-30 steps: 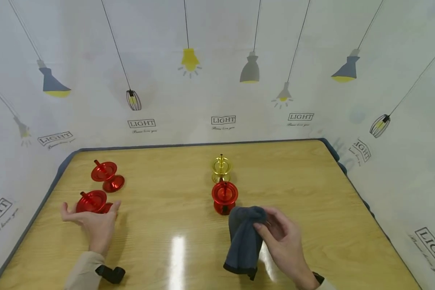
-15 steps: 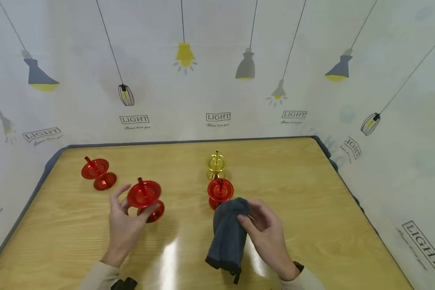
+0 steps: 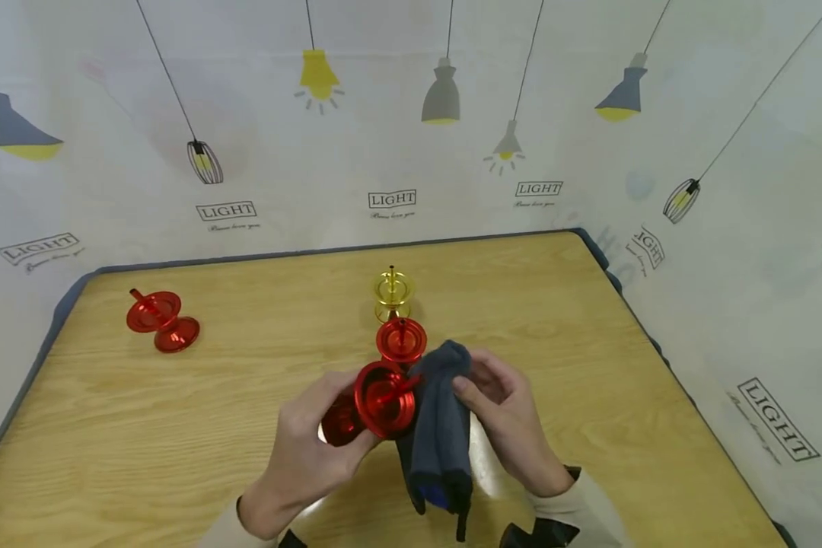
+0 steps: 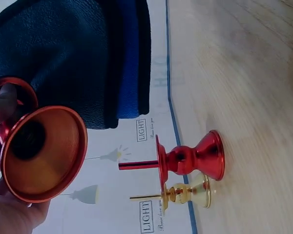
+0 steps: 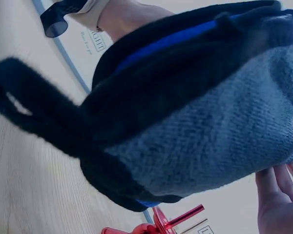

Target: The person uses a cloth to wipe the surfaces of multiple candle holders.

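My left hand (image 3: 308, 449) grips a shiny red candle holder (image 3: 381, 407) by its stem and base. It is tilted, dish and spike towards the right; its hollow underside (image 4: 53, 151) shows in the left wrist view. A folded grey-blue cloth (image 3: 441, 418) with black edging and a hanging loop is pinched between thumb and fingers of my right hand (image 3: 514, 426). The spike meets the cloth's left side in the head view; whether they touch I cannot tell. Just beyond stands another red candle holder (image 3: 401, 341), with a gold one (image 3: 393, 291) behind it.
One more red candle holder (image 3: 176, 335) stands at the back left of the wooden table (image 3: 281, 304). A dark-edged border runs along the table's far side, where a white lamp-printed sheet (image 3: 356, 152) rises behind.
My left hand has lifted a red candle holder from the table's left side, carried it right to the cloth and tilted it. My right hand still holds the cloth. The head view has shifted slightly.
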Demonstrator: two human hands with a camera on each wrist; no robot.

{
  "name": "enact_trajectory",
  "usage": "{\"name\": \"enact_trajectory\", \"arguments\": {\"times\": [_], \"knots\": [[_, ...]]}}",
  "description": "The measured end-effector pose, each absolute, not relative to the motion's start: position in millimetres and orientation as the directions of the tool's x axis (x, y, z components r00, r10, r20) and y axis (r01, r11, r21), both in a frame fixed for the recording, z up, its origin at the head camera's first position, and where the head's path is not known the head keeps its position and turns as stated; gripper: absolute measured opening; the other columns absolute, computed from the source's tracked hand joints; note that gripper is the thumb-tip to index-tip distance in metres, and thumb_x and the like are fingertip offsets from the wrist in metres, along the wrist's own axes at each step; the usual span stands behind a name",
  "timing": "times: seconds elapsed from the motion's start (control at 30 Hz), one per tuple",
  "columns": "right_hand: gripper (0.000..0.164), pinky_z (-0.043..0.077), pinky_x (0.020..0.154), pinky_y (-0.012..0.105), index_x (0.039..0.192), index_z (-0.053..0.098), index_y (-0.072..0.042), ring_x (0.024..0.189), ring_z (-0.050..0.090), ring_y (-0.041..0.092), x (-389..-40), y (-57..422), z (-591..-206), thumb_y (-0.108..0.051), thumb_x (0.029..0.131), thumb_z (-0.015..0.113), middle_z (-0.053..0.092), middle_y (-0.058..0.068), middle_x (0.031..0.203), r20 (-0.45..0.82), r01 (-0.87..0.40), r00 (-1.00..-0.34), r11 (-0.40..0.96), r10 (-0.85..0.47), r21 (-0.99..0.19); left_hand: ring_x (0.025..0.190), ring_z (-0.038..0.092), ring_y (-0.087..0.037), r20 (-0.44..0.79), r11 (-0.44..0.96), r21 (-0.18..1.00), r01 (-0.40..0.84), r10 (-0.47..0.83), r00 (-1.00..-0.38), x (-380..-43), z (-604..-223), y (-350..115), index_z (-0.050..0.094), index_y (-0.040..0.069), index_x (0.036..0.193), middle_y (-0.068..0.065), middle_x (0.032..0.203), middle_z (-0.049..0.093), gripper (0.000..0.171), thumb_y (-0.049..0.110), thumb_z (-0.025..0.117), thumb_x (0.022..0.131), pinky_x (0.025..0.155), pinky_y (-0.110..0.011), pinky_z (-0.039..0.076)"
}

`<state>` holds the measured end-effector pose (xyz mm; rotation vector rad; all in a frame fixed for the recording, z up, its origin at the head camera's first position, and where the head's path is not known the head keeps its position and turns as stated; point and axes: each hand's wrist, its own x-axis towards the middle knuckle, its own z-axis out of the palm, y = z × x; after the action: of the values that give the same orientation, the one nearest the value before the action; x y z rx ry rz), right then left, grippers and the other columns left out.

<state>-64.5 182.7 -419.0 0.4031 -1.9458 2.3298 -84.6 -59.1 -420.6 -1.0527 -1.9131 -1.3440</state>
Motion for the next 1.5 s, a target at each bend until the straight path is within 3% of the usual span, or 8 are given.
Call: {"name": "enact_trajectory", "arguments": {"times": [0.37,0.63,0.77,0.9,1.0,1.23,1.37,1.5], "knots": [[0.036,0.059,0.087,0.029,0.125,0.067,-0.011,0.11,0.069,0.012,-61.6,180.6,-421.9,0.004,0.093,0.068,0.072,-0.004,0.119,0.283,-0.252,-0.94,-0.172,-0.191,-0.952,0.089,0.066,-0.022,0.742,0.353,0.477,0.805,0.329,-0.584,-71.1,-418.5,-61.6,0.069,0.001,0.122,-0.008,0.104,0.071,0.046,0.037,0.073,0.093,0.077,-0.024,0.057],[0.043,0.059,0.091,0.032,0.13,0.057,0.011,0.114,0.068,0.014,-65.9,180.9,-428.4,0.001,0.091,0.072,0.07,-0.003,0.123,0.286,-0.247,-0.907,-0.159,-0.308,-0.956,0.084,0.065,-0.012,0.626,0.517,0.362,0.776,0.482,-0.613,-66.4,-410.8,-62.3,0.071,0.007,0.118,0.0,0.098,0.07,0.052,0.019,0.093,0.072,0.073,-0.034,0.056],[0.036,0.059,0.085,0.029,0.127,0.06,0.01,0.101,0.07,0.011,-66.2,180.4,-434.6,0.001,0.093,0.069,0.071,-0.003,0.115,0.301,-0.29,-0.9,-0.083,-0.315,-0.953,0.079,0.064,-0.005,0.502,0.436,0.498,0.749,0.559,-0.659,-69.2,-409.5,-62.5,0.07,0.008,0.117,0.001,0.096,0.071,0.045,0.018,0.089,0.078,0.069,-0.025,0.056],[0.028,0.059,0.083,0.03,0.125,0.063,0.001,0.097,0.07,0.011,-67.1,178.2,-440.1,0.001,0.097,0.064,0.07,0.0,0.113,0.312,-0.32,-0.887,-0.036,-0.341,-0.947,0.071,0.063,0.0,0.312,0.27,0.771,0.577,0.63,-0.711,-77.2,-414.2,-66.1,0.07,0.013,0.114,0.002,0.091,0.072,0.028,0.016,0.08,0.088,0.061,-0.02,0.056],[0.024,0.057,0.076,0.029,0.124,0.063,-0.001,0.09,0.067,0.01,-68.1,177.5,-442.3,-0.001,0.1,0.061,0.069,0.002,0.111,0.306,-0.313,-0.88,-0.042,-0.364,-0.949,0.075,0.067,-0.001,0.168,0.163,0.906,0.39,0.707,-0.687,-87.2,-419.9,-70.6,0.071,0.011,0.113,-0.001,0.093,0.074,0.02,0.022,0.071,0.096,0.066,-0.024,0.058],[0.02,0.053,0.064,0.027,0.12,0.061,0.006,0.078,0.061,0.006,-67.4,177.7,-445.6,-0.002,0.101,0.058,0.068,0.002,0.106,0.287,-0.264,-0.874,-0.112,-0.393,-0.958,0.076,0.057,0.0,-0.034,0.006,0.999,-0.054,0.838,-0.545,-109.0,-432.4,-76.8,0.061,-0.015,0.119,0.007,0.087,0.064,0.053,0.036,0.058,0.104,0.072,-0.018,0.047],[0.019,0.054,0.069,0.025,0.119,0.062,0.003,0.084,0.063,0.006,-67.6,176.4,-446.9,-0.002,0.1,0.059,0.069,-0.001,0.107,0.293,-0.282,-0.897,-0.082,-0.331,-0.956,0.087,0.064,-0.002,-0.043,0.119,0.99,0.07,0.749,-0.661,-100.7,-428.8,-76.6,0.062,-0.004,0.126,0.003,0.1,0.07,0.044,0.032,0.064,0.101,0.079,-0.021,0.052],[0.019,0.055,0.071,0.024,0.118,0.061,0.006,0.085,0.062,0.007,-69.1,175.9,-446.3,-0.001,0.1,0.06,0.067,-0.002,0.104,0.313,-0.31,-0.918,-0.051,-0.242,-0.949,0.094,0.07,-0.009,0.153,0.321,0.853,0.411,0.6,-0.786,-86.0,-421.0,-66.7,0.065,0.009,0.123,-0.004,0.11,0.073,0.041,0.016,0.082,0.086,0.079,-0.023,0.057]]}}
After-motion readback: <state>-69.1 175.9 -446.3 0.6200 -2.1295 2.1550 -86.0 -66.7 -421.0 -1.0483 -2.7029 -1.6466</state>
